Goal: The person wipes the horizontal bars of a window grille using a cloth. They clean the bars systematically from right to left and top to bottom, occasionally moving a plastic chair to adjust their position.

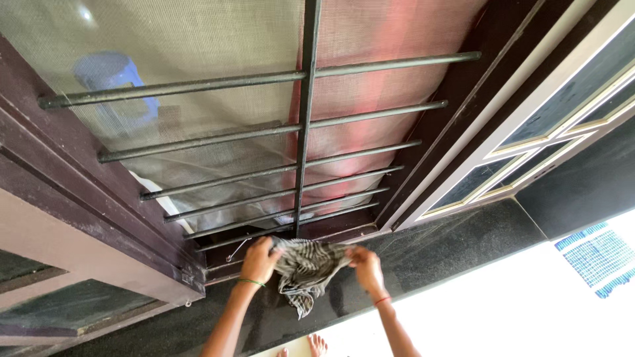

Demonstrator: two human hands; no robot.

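1. Left hand [259,260] is closed on one end of a striped grey cloth [305,270], pinching it up against the foot of the window; the right hand [366,264] grips the other end, so the cloth hangs stretched between the two with a loose tail drooping below.
2. That cloth sits just above the dark stone sill [463,241], touching or nearly touching the lowest grille bar [284,230]; I cannot tell which.
3. To do this well, judging from the hold, both hands should keep the cloth taut and flat against the bar or frame, so the whole width bears on the surface rather than a bunched corner.
4. The hanging tail would be better gathered in, or it may drag over the sill.
5. Counted: two hands, one cloth, one bangle on each wrist.
6. The window grille has one upright bar [305,119] and about seven crossbars, the lower ones crowding together so the count is uncertain.
7. Behind the mesh screen [218,39] stands one blue container [116,82]; a blue checked mat [598,258] lies on the pale floor at right.
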